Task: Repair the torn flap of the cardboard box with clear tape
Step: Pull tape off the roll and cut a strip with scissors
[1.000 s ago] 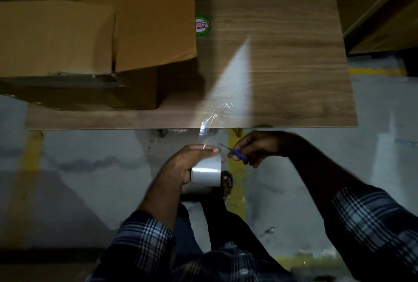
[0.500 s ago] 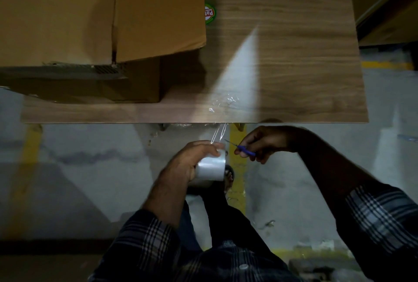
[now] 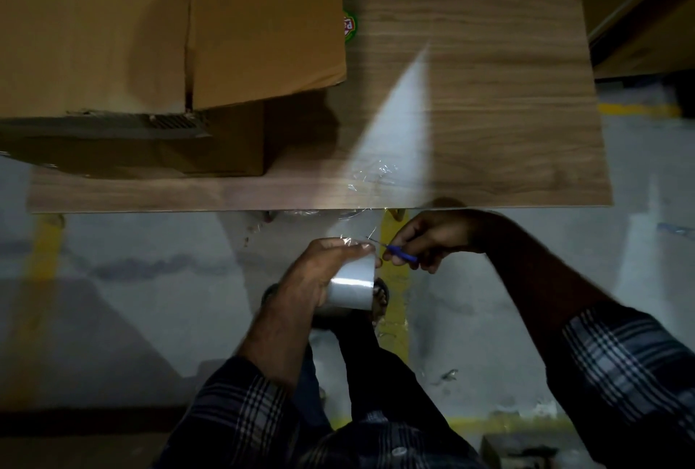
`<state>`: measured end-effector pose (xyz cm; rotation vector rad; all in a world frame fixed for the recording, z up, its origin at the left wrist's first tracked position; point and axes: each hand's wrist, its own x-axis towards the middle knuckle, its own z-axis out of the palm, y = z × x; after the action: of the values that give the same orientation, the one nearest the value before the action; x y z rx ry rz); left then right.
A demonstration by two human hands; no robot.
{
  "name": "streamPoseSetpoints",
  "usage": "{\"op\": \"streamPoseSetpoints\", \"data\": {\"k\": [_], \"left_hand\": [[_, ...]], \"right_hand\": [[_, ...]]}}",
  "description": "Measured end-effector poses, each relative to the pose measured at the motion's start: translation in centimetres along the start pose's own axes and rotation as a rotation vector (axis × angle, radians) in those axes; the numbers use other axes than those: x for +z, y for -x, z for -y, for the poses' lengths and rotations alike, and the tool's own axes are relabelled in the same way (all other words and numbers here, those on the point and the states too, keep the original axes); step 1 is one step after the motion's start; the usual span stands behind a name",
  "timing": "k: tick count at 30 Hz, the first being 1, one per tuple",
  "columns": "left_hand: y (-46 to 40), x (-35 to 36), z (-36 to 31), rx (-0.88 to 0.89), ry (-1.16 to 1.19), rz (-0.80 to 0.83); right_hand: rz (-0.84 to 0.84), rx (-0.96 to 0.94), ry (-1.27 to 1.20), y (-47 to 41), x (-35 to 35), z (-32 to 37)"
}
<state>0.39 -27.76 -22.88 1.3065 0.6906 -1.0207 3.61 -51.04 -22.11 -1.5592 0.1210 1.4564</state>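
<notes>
A brown cardboard box stands at the table's back left, one flap raised and its near edge ragged. Below the table's front edge, my left hand grips a roll of clear tape. A pulled strip of tape runs from the roll up onto the table's front edge, where it lies crinkled. My right hand holds small blue-handled scissors, their tips right at the strip just above the roll.
The wooden table spans the upper view, with a round green and red sticker beside the box flap. Below lies a grey floor with yellow lines. A wooden panel stands at the right.
Both hands have drifted slightly toward the table's edge, and the tape strip between roll and table has become shorter. The scissors stay at the strip.
</notes>
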Motion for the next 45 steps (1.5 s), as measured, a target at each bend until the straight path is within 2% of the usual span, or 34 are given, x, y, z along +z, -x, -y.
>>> {"op": "streamPoseSetpoints", "data": {"k": [10,17,24,30,34,37,41,45], "left_hand": [[0.1,0.1,-0.3,-0.012,0.017,0.059],[0.2,-0.4,-0.2,0.001,0.015,0.059],[-0.6,-1.0,0.4,0.033,-0.023,0.051],[0.5,-1.2,1.2,0.000,-0.044,0.136],[2.4,-2.9,2.1,0.113,-0.138,0.160],[5.1,-4.9,1.3,0.204,-0.230,0.178],[9.3,-7.0,-1.0,0.428,-0.393,0.190],[13.6,-8.3,-4.7,0.653,-0.568,0.305]], "right_hand": [[-0.065,0.012,0.049,-0.1,-0.8,0.7],[-0.012,-0.019,0.049,0.2,-0.2,2.1],[-0.028,-0.051,0.137,-0.2,0.8,3.9],[-0.073,-0.007,0.157,0.7,1.9,4.9],[-0.101,0.020,0.189,2.9,3.3,5.6],[-0.148,-0.046,0.099,6.0,5.5,5.4],[-0.374,-0.148,0.086,7.6,10.4,6.3],[-0.518,-0.291,0.200,7.9,14.8,9.7]]}}
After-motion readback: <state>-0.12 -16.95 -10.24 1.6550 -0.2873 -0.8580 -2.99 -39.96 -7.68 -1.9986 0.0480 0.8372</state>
